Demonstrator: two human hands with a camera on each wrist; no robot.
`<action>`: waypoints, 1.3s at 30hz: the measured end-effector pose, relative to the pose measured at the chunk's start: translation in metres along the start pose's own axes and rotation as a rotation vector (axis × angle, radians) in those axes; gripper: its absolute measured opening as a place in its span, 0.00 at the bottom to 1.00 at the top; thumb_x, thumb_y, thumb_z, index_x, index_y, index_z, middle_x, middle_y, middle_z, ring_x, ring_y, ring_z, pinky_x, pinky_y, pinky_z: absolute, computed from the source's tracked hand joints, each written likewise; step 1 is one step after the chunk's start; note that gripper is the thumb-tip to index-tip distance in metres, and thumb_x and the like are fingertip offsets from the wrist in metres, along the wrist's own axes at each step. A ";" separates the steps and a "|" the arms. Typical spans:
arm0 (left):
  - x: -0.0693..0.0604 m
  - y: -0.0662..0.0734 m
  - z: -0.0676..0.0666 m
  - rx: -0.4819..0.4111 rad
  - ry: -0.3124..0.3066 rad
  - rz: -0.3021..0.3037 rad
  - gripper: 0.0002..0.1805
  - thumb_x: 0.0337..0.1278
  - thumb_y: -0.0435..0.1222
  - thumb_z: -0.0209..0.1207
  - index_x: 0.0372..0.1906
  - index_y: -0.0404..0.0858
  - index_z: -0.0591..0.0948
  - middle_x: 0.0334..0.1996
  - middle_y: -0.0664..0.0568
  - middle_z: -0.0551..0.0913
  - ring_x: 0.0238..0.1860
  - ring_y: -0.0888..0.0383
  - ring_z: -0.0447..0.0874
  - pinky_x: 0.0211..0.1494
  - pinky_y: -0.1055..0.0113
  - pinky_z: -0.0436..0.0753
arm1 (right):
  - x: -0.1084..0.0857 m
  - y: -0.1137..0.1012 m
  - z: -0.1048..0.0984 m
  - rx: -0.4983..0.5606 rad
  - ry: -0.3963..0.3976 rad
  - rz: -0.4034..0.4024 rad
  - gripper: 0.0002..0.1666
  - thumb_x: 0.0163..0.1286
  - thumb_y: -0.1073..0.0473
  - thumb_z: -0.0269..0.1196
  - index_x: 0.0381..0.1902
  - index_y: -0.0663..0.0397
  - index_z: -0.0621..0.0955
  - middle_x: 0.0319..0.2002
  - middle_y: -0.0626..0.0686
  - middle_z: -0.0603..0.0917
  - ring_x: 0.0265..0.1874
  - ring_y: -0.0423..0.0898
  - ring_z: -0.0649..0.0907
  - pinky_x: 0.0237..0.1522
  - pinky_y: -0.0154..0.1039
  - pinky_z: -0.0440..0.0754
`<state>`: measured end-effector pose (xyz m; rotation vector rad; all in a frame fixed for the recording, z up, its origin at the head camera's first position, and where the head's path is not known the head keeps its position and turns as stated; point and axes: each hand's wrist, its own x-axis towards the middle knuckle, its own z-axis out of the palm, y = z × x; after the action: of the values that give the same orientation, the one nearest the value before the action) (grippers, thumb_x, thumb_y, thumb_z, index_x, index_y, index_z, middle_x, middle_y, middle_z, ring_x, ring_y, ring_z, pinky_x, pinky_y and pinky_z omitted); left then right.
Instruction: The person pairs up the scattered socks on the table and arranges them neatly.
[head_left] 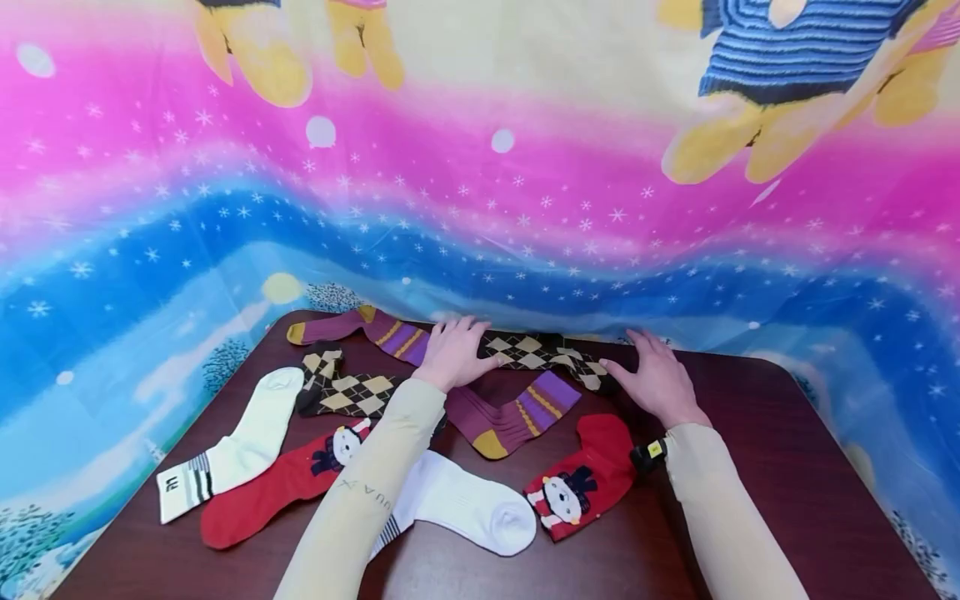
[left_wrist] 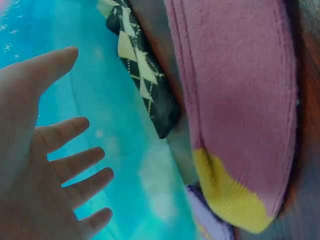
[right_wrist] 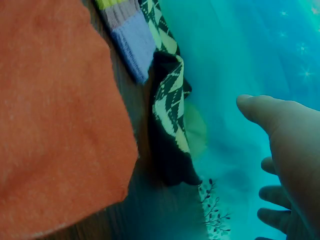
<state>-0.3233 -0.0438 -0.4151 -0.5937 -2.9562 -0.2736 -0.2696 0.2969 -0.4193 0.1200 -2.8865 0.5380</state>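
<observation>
In the head view my left hand (head_left: 453, 357) hovers over the back of the table, fingers spread and holding nothing. Close by lie a black-and-tan argyle sock (head_left: 517, 352) and a purple sock with yellow bands (head_left: 397, 337). My right hand (head_left: 658, 381), also spread and grasping nothing, is beside the argyle sock's right end. A red sock with a bear in a top hat (head_left: 603, 467) lies below my right wrist. Between the arms rests another purple sock (head_left: 517, 417). Both wrist views show bare fingers away from the argyle sock (left_wrist: 142, 70).
On the left are a second argyle sock (head_left: 356, 396), a white striped sock (head_left: 255, 433) and a second red bear sock (head_left: 277, 492). Another white sock (head_left: 480, 504) lies partly under my left forearm. A printed cloth (head_left: 480, 192) hangs behind the dark wooden table (head_left: 615, 558).
</observation>
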 end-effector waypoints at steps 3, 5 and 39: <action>0.003 0.000 0.005 -0.015 -0.011 -0.005 0.41 0.64 0.64 0.58 0.75 0.46 0.70 0.73 0.47 0.68 0.73 0.45 0.63 0.71 0.44 0.59 | 0.001 0.003 0.002 -0.004 -0.032 0.016 0.55 0.71 0.26 0.56 0.77 0.63 0.62 0.75 0.71 0.58 0.72 0.73 0.58 0.64 0.74 0.56; 0.005 0.000 0.007 -0.026 -0.024 -0.004 0.41 0.64 0.63 0.59 0.75 0.45 0.71 0.72 0.46 0.69 0.72 0.45 0.64 0.71 0.45 0.60 | 0.003 0.006 0.004 -0.011 -0.054 0.021 0.54 0.71 0.28 0.56 0.77 0.64 0.63 0.74 0.72 0.59 0.72 0.73 0.58 0.64 0.74 0.56; 0.027 0.017 0.031 -0.179 -0.186 -0.254 0.33 0.69 0.44 0.63 0.72 0.34 0.69 0.70 0.36 0.62 0.67 0.40 0.62 0.63 0.47 0.71 | 0.028 0.004 0.025 -0.018 -0.268 0.073 0.37 0.68 0.45 0.68 0.64 0.67 0.76 0.59 0.69 0.78 0.55 0.66 0.78 0.54 0.62 0.76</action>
<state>-0.3436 -0.0120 -0.4386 -0.2717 -3.2117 -0.5382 -0.3015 0.2899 -0.4377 0.0907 -3.1662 0.5458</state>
